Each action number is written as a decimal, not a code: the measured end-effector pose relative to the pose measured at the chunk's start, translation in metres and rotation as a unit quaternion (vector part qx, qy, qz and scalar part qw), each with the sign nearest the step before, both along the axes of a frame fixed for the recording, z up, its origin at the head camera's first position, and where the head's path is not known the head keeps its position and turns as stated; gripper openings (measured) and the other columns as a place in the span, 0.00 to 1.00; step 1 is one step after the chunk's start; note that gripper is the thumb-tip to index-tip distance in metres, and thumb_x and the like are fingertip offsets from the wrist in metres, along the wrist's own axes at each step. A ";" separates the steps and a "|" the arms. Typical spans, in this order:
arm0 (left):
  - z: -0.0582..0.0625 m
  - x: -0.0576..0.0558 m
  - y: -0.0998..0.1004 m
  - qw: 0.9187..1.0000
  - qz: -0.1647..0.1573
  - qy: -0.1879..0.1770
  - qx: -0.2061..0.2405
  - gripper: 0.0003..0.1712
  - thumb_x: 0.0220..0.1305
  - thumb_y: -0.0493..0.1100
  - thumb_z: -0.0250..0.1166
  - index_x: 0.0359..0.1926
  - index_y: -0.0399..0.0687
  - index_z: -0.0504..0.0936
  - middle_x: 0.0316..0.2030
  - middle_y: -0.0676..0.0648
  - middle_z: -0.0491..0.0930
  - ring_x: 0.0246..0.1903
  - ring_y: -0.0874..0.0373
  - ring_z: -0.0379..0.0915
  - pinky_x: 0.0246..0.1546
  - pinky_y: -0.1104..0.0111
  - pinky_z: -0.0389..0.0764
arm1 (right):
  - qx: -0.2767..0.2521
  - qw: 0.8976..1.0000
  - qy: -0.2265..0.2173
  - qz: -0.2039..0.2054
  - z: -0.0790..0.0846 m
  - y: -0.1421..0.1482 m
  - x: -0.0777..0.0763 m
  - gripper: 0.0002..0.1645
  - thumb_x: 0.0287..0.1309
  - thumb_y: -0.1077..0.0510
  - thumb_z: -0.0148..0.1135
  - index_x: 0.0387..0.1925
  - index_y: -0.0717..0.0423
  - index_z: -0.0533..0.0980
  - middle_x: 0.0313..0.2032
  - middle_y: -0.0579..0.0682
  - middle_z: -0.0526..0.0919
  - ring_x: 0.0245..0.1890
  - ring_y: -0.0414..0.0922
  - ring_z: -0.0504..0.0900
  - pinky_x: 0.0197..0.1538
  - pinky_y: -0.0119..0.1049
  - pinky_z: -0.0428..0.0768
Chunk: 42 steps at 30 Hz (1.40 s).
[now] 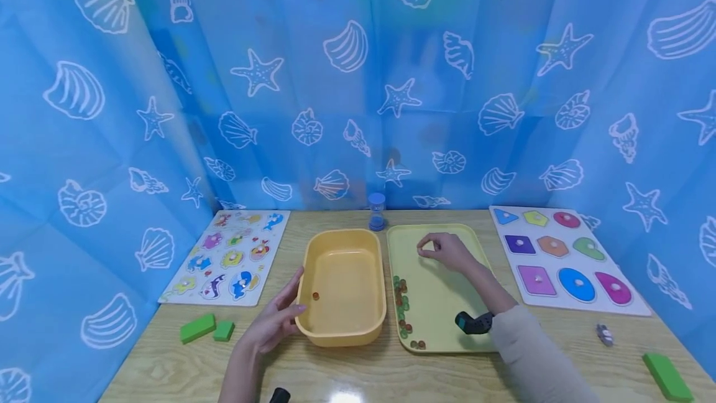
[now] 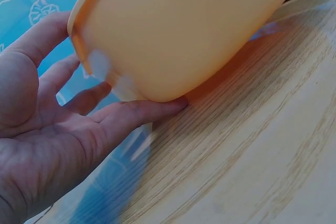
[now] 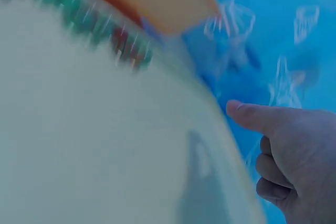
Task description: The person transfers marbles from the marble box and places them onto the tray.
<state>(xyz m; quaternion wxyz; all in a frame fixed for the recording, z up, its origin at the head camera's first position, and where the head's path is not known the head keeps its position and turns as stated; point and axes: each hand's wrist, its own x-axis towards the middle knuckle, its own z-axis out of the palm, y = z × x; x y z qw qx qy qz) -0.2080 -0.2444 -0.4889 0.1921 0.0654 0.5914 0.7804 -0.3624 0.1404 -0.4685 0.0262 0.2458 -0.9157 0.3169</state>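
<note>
A yellow-orange plastic basin [image 1: 344, 333] stands left of a pale yellow tray [image 1: 447, 322]. My left hand [image 1: 275, 321] holds the basin's left side, thumb at the rim; the left wrist view shows the fingers spread along its wall [image 2: 173, 30]. One small reddish-brown bead [image 1: 316, 296] lies inside. Green and brown beads [image 1: 401, 303] line the tray's left edge. Over the tray's upper part is my right hand [image 1: 444, 250], thumb and index finger bent into a ring, other fingers curled. Nothing shows between its fingertips. The right wrist view is blurred.
A blue sand timer [image 1: 377, 211] stands behind the basin and tray. Knob puzzle boards lie at left [image 1: 226, 257] and right [image 1: 565, 260]. Green blocks [image 1: 197, 328] sit front left, another green block [image 1: 667, 377] and a small grey figure [image 1: 605, 334] at right. A blue shell-print curtain [image 1: 313, 92] encloses the table.
</note>
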 end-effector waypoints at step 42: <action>-0.003 0.000 -0.002 1.000 -0.020 0.015 0.011 0.43 0.61 0.31 0.51 0.68 0.73 0.44 0.70 0.49 0.29 0.63 0.39 0.48 0.52 0.49 0.71 | 0.081 0.977 -0.041 0.193 0.026 -0.194 0.011 0.14 0.46 0.52 0.67 0.37 0.49 0.81 0.22 0.48 0.75 0.19 0.38 0.64 0.21 0.26 0.63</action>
